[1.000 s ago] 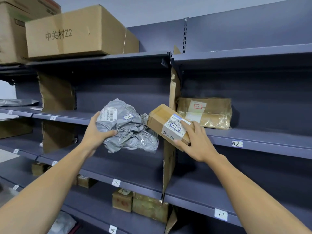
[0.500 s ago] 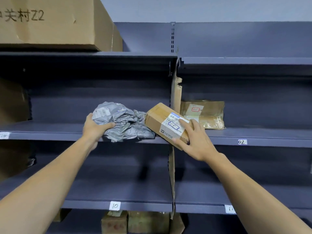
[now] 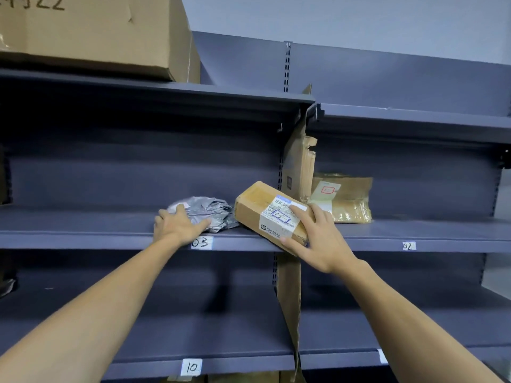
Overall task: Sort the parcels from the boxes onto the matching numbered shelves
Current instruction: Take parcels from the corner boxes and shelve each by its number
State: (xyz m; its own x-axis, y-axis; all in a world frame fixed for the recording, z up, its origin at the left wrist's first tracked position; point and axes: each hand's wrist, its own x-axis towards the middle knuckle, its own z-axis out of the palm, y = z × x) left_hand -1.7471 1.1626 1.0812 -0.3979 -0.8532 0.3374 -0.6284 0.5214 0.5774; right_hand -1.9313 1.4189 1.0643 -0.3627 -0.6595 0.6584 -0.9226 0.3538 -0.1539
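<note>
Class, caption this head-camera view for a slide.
Left hand rests on crumpled grey plastic parcel on shelf 03; right hand grips brown cardboard box.

Single head-worn view, forward, near the shelves (image 3: pixel 83 239).

A torn cardboard divider (image 3: pixel 300 167) stands upright, a pale wall (image 3: pixel 345 20) behind.
</note>
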